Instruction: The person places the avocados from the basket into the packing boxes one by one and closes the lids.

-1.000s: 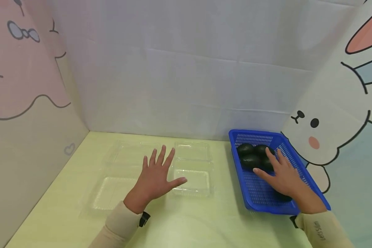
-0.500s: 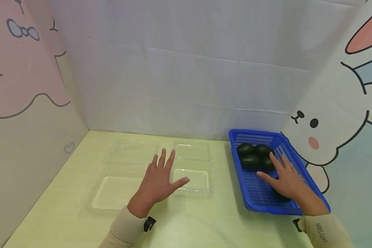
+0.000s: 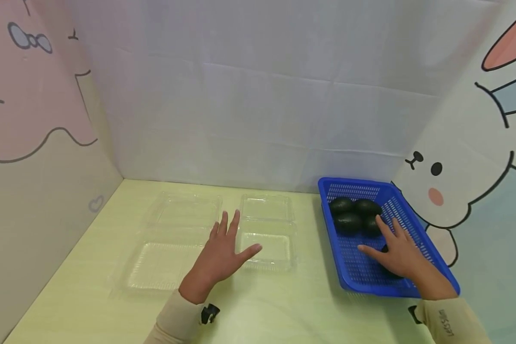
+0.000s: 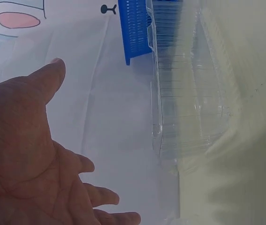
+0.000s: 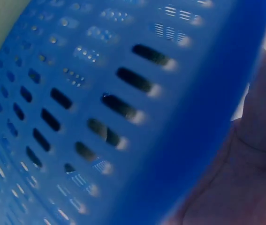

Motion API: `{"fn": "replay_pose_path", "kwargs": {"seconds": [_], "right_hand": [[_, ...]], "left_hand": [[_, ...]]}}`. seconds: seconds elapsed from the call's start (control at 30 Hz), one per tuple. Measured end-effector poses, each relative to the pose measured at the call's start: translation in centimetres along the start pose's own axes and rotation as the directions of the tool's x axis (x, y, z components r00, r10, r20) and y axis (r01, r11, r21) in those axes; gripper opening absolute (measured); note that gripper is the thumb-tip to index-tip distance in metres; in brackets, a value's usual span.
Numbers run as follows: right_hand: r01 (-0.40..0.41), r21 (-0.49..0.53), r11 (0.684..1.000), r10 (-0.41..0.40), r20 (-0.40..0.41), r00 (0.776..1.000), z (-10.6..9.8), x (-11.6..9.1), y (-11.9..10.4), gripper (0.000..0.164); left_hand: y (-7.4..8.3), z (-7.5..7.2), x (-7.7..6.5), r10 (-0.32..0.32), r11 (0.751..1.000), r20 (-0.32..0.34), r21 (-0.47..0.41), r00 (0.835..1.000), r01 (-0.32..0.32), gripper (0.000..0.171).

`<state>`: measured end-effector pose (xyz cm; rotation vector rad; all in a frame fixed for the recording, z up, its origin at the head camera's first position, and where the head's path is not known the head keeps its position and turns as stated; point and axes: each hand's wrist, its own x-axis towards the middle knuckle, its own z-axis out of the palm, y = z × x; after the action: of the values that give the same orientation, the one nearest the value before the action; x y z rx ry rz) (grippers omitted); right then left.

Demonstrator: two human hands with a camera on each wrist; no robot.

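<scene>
My left hand (image 3: 220, 255), fingers spread and holding nothing, hovers between two clear plastic clamshell boxes. The larger clamshell box (image 3: 150, 267) lies opened out to its left; the smaller clamshell box (image 3: 268, 246) lies opened out on its right. In the left wrist view the palm (image 4: 25, 154) faces a clear box (image 4: 189, 93). My right hand (image 3: 399, 253) is spread over the blue plastic basket (image 3: 344, 277), with nothing gripped. Several dark green avocados (image 3: 348, 223) sit toward the basket's far end, and one more dark avocado (image 3: 387, 272) is partly hidden beneath the right hand.
A pale yellow cloth (image 3: 258, 315) covers the table. White fabric (image 3: 258, 105) closes off the back, and printed cartoon panels stand at both sides. The basket's slotted wall (image 5: 100, 93) fills much of the right wrist view.
My left hand has shifted slightly right and down. The right hand has moved a little down and right over the basket. The basket, avocados and boxes have stayed put.
</scene>
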<state>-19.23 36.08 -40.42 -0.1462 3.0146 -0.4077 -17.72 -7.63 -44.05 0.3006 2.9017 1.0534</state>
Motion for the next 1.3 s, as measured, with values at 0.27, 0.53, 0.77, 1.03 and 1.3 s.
{"fn": "replay_pose_path", "kwargs": {"seconds": [0.27,0.53,0.77,1.03,1.3], "right_hand": [[-0.002,0.008,1.0,0.002,0.02,1.0,0.2,0.0,0.9,0.106],[-0.034,0.0,0.999,0.034,0.053,0.998,0.4,0.2,1.6,0.109],[-0.054,-0.014,0.998,0.055,0.08,0.995,0.7,0.4,2.1,0.109],[-0.081,-0.017,0.997,0.083,0.115,0.99,1.0,0.5,2.4,0.11],[-0.082,-0.011,0.997,0.082,0.134,0.988,1.2,0.6,2.6,0.11]], "left_hand": [[-0.1,0.5,0.2,-0.028,0.999,0.002,-0.031,1.0,0.028,0.104],[-0.1,1.2,0.4,-0.036,0.996,0.029,-0.082,0.999,0.038,0.104],[-0.3,2.0,0.6,-0.055,0.994,0.039,-0.097,0.998,0.058,0.105],[-0.6,2.8,0.6,-0.089,0.983,0.06,-0.154,0.994,0.098,0.107],[-0.8,3.3,0.9,-0.109,0.976,0.05,-0.183,0.993,0.116,0.105]]}}
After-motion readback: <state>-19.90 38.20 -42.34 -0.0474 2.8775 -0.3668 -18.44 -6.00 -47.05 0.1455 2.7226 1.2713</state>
